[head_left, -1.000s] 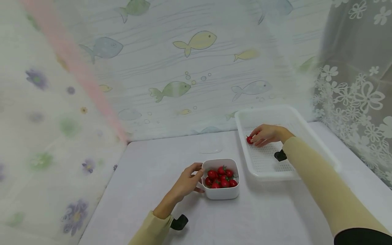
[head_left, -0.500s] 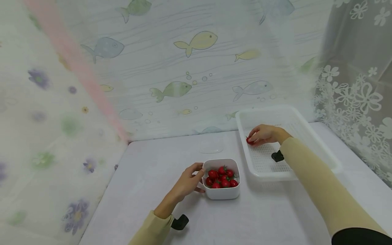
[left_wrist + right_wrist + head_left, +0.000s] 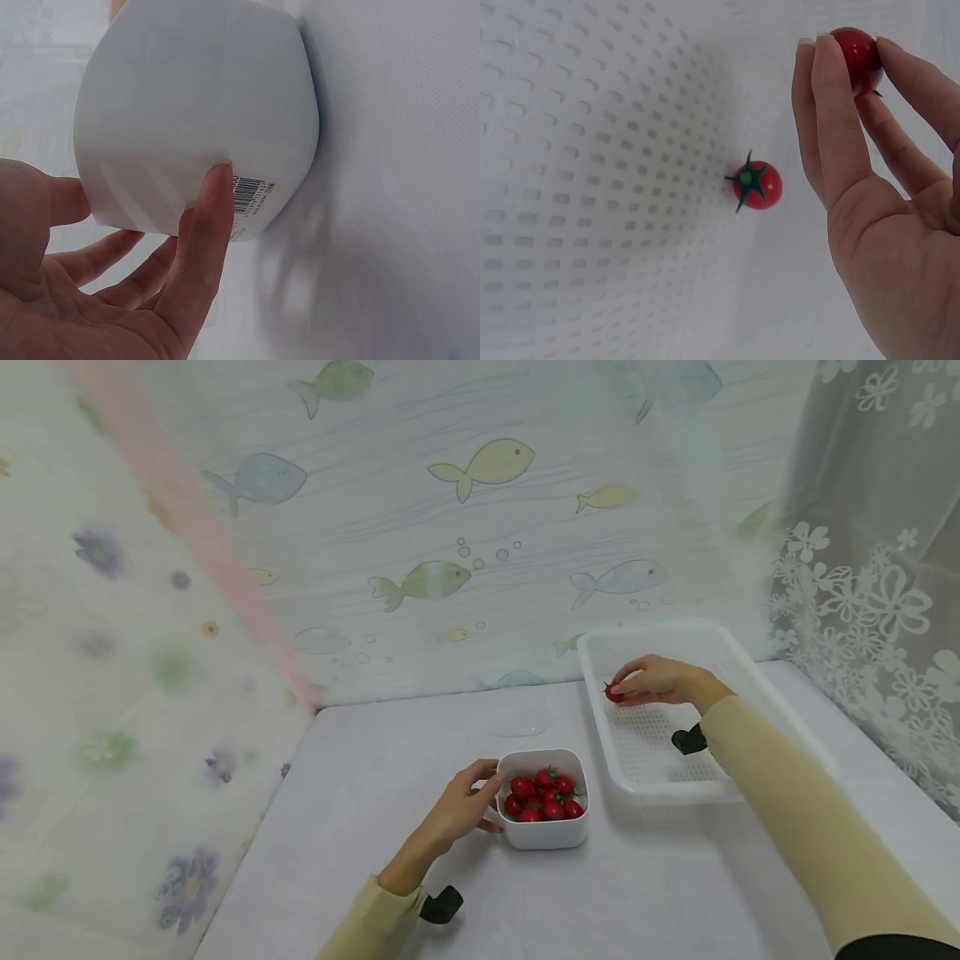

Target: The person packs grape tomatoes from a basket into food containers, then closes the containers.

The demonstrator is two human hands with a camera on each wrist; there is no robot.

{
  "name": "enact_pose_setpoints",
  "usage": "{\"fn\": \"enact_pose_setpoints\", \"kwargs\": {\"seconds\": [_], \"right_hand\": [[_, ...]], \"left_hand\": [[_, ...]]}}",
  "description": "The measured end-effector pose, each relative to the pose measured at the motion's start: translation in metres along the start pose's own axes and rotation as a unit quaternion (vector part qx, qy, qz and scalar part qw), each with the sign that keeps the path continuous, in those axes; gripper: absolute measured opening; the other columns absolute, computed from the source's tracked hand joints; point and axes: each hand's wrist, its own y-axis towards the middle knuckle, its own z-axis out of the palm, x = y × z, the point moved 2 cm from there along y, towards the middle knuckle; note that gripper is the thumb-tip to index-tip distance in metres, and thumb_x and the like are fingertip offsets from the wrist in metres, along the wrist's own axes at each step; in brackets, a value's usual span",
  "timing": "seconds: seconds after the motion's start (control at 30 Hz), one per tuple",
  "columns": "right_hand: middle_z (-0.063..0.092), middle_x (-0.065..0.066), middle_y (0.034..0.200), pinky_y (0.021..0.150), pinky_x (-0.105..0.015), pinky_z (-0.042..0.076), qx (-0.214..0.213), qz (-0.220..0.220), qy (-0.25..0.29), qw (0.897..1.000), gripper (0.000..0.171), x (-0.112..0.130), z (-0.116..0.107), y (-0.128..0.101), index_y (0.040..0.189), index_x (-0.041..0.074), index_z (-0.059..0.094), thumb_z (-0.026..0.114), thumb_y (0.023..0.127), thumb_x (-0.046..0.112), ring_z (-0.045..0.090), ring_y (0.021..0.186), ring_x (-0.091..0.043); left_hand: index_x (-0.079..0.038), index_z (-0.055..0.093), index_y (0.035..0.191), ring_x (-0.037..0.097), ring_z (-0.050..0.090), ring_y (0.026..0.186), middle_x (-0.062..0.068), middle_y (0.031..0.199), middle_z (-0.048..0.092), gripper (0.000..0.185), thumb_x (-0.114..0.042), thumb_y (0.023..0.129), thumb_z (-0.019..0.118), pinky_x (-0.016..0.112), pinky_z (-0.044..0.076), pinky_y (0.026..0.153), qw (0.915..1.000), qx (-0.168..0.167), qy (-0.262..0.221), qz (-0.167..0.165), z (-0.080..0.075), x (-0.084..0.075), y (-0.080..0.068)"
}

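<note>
My left hand [image 3: 463,802] holds the left side of a square white food container [image 3: 543,837], fingers and thumb spread around its wall. Inside the container lie several red cherry tomatoes [image 3: 553,810] with green stems. In the left wrist view, one fingertip lies beside a barcode label [image 3: 251,196] on the container [image 3: 195,90]. Over the white basket [image 3: 622,789], my right hand [image 3: 656,681] pinches a cherry tomato [image 3: 859,60] between thumb and fingertips. A second cherry tomato [image 3: 759,185] lies on the perforated basket floor below the hand.
A clear flat lid [image 3: 517,720] lies on the white table [image 3: 375,777] behind the container. Fish-printed curtain [image 3: 427,579] hangs along the back, with flowered cloth [image 3: 172,668] at the left and lace [image 3: 885,593] at the right.
My right hand has risen slightly in the basket, lifting a cherry tomato between its fingertips. The left hand and the container have stayed in place.
</note>
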Motion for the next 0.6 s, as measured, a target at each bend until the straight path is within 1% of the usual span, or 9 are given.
{"fn": "enact_pose_setpoints", "kwargs": {"seconds": [0.1,0.23,0.4,0.43,0.5,0.6], "right_hand": [[0.058,-0.024,0.125,0.103,-0.042,0.054,0.005,-0.016,-0.001,1.000,0.046,0.005,-0.001,-0.007,0.140,-0.016,0.039,0.059,0.102,0.000,0.065,0.116,-0.035],[0.059,-0.024,0.125,0.100,-0.038,0.056,0.010,-0.034,-0.013,0.999,0.046,0.018,0.001,-0.022,0.140,-0.016,0.038,0.059,0.103,0.001,0.068,0.110,-0.030],[0.062,-0.023,0.125,0.102,-0.038,0.055,0.023,-0.062,-0.036,0.997,0.046,0.035,0.002,-0.038,0.140,-0.015,0.039,0.059,0.103,0.004,0.070,0.108,-0.026],[0.062,-0.024,0.125,0.101,-0.037,0.056,0.026,-0.066,-0.040,0.997,0.047,0.037,0.002,-0.040,0.140,-0.015,0.039,0.060,0.103,0.004,0.070,0.108,-0.026],[0.062,-0.024,0.126,0.100,-0.036,0.056,0.027,-0.074,-0.054,0.995,0.046,0.042,0.003,-0.044,0.139,-0.014,0.041,0.061,0.103,0.006,0.069,0.109,-0.027],[0.062,-0.025,0.126,0.100,-0.036,0.056,0.026,-0.077,-0.064,0.995,0.044,0.047,0.007,-0.052,0.137,-0.013,0.044,0.062,0.102,0.006,0.070,0.107,-0.025]], "left_hand": [[-0.011,0.052,0.145,0.022,0.063,0.089,0.017,0.142,0.052,0.039,-0.026,0.109,0.050,0.039,0.065,0.067,1.0000,0.000,-0.001,0.000,0.001,0.001,0.000],[-0.011,0.053,0.144,0.022,0.064,0.089,0.017,0.141,0.052,0.038,-0.026,0.109,0.050,0.040,0.065,0.067,1.0000,0.000,-0.001,-0.001,0.001,0.001,0.000],[-0.010,0.052,0.145,0.022,0.063,0.089,0.018,0.140,0.052,0.039,-0.027,0.109,0.051,0.041,0.065,0.066,1.0000,0.002,-0.005,0.003,0.001,0.003,0.000],[-0.010,0.052,0.145,0.023,0.063,0.089,0.018,0.140,0.052,0.039,-0.026,0.109,0.051,0.041,0.065,0.066,1.0000,0.002,-0.006,0.003,0.001,0.003,0.000],[-0.009,0.052,0.145,0.022,0.063,0.089,0.018,0.140,0.052,0.040,-0.026,0.109,0.051,0.041,0.065,0.065,1.0000,0.002,-0.006,0.003,0.001,0.003,0.001],[-0.010,0.052,0.145,0.022,0.063,0.089,0.017,0.141,0.052,0.039,-0.027,0.109,0.051,0.041,0.065,0.066,1.0000,0.002,-0.005,0.001,0.001,0.002,0.002]]}}
